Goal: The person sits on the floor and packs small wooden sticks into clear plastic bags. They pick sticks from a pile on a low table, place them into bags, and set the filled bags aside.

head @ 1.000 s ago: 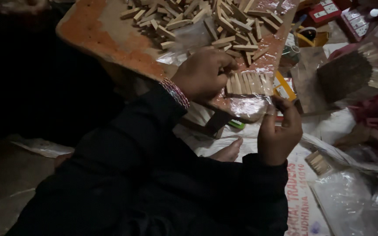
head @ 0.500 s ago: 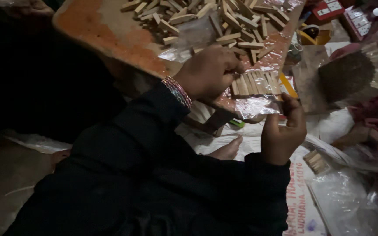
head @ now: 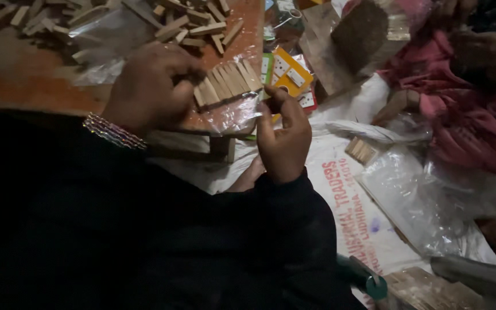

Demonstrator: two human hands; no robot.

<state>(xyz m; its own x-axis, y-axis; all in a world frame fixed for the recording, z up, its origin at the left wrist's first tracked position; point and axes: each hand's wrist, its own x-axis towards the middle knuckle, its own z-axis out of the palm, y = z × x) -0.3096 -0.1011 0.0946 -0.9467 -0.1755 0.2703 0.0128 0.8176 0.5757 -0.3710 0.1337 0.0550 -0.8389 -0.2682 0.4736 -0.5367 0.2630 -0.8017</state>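
Observation:
My left hand [head: 150, 86] rests on a low orange board [head: 24, 86] and presses the left end of a row of small wooden sticks [head: 228, 83] lying side by side on a clear plastic bag [head: 231, 117]. My right hand [head: 282, 138] is raised just right of the row, fingers curled, pinching the bag's edge. A beaded bracelet [head: 113, 132] sits on my left wrist above a dark sleeve. A heap of loose wooden sticks [head: 185, 23] lies further back on the board.
Yellow and green printed cards [head: 288, 72] lie right of the board. White sacking [head: 351, 201] covers the floor with clear plastic bags [head: 420, 201] and a small stick bundle [head: 363, 150]. Another person in pink [head: 460, 115] sits at right. A green-handled tool [head: 368, 281] lies near the bottom.
The view has shifted, so the board and hands now sit further left. My right hand has risen closer to the row of sticks. My left hand stays on the row.

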